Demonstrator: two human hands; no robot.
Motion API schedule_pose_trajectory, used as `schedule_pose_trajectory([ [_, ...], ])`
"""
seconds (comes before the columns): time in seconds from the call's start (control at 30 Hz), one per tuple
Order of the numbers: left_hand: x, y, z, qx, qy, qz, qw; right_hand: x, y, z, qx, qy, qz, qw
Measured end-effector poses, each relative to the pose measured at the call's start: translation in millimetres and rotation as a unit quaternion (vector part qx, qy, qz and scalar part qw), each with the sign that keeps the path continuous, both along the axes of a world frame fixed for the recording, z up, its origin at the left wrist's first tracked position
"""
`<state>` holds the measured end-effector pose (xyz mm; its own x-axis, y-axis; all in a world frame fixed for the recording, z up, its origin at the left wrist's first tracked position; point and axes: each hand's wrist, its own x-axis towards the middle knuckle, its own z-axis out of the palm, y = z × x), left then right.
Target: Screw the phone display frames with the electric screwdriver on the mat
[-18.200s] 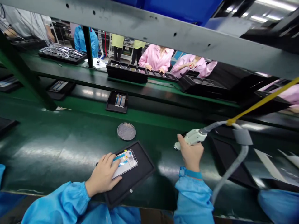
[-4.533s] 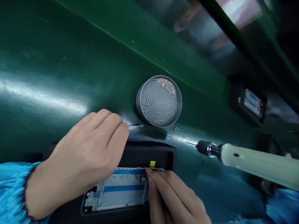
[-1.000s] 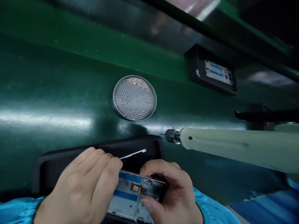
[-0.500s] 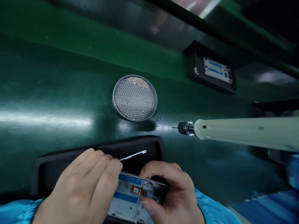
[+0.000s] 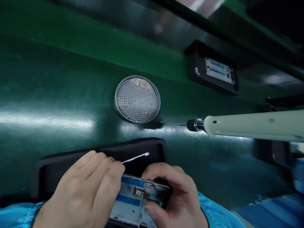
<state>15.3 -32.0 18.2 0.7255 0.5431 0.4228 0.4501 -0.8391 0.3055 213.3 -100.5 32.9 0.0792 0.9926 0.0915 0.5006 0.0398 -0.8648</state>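
Observation:
An open phone frame point(image 5: 133, 207) with blue strips and an orange flex cable lies tilted over a black tray point(image 5: 155, 146). My right hand point(image 5: 177, 193) is closed on its right end, thumb on the inner face and index finger along the upper edge. Curled over the left end is my left hand point(image 5: 83, 190); its fingertips are hidden, so I cannot tell what they grip. A thin white strip point(image 5: 136, 157) with a small hole at its tip shows just beyond the left fingers. Whether it lies in the tray or is held, I cannot tell.
A round grey perforated dish point(image 5: 137, 99) holds many tiny screws, with a few loose screws point(image 5: 162, 121) beside it. A pale electric screwdriver point(image 5: 247, 126) reaches in from the right. Behind stands another black tray point(image 5: 199, 65) with a phone frame point(image 5: 219, 70). The bench point(image 5: 59, 82) is green.
The screwdriver has shifted slightly right and up, its bit now farther from the dish. Both hands and the phone frame stay nearly in place.

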Motion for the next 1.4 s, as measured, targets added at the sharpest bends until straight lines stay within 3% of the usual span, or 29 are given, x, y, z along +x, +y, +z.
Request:
schedule_pose_trajectory([
  [0.2, 0.9, 3.6, -0.3, 0.012, 0.004, -0.006, 1.0, 0.2, 1.2, -0.7, -0.033, 0.044, 0.034, 0.998],
  [1.4, -0.6, 2.6, -3.3, 0.007, 0.001, -0.022, 1.0, 0.4, 2.4, -2.8, -0.032, 0.067, 0.04, 0.996],
])
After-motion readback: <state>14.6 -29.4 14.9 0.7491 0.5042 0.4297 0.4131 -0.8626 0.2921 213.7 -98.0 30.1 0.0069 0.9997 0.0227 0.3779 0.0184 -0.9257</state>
